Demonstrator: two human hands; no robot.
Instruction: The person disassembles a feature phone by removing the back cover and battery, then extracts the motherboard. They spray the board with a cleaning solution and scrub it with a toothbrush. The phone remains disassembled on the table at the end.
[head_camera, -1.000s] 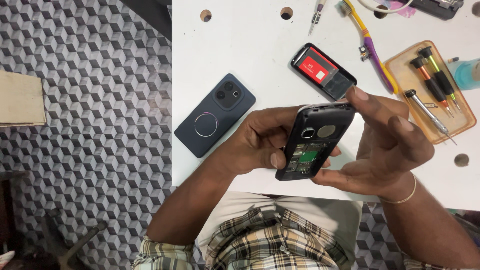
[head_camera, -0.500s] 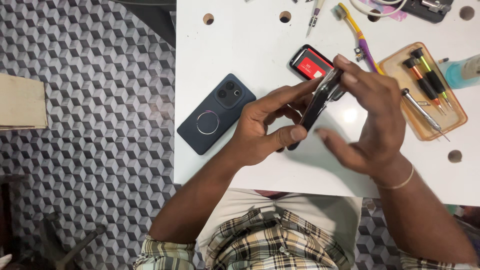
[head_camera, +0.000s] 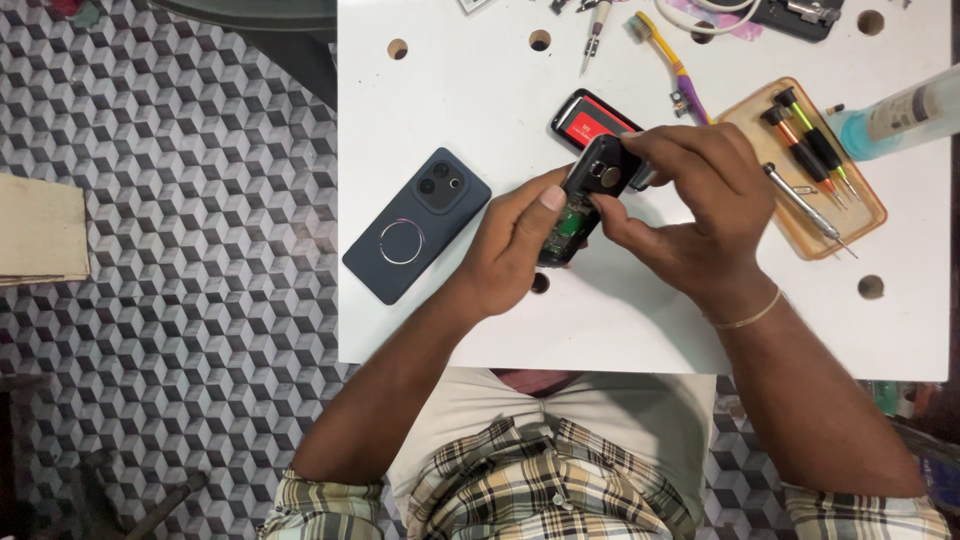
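Opened phone (head_camera: 585, 200) in both hands
Left hand (head_camera: 515, 245) clamps it steady so right hand (head_camera: 690, 205) can pinch its top end

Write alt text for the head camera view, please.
Both hands, left hand and right hand, hold a small opened black phone above a white table. A dark blue smartphone lies face down to the left, a tray of screwdrivers to the right.

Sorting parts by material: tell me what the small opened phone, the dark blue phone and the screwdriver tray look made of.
Small opened phone: likely black plastic shell, dull sheen; green circuit board shows inside.
Dark blue phone: smooth matte back, plastic or coated glass, can't tell; a thin shiny ring on it.
Screwdriver tray: seemingly translucent orange-brown plastic, glossy raised rim.
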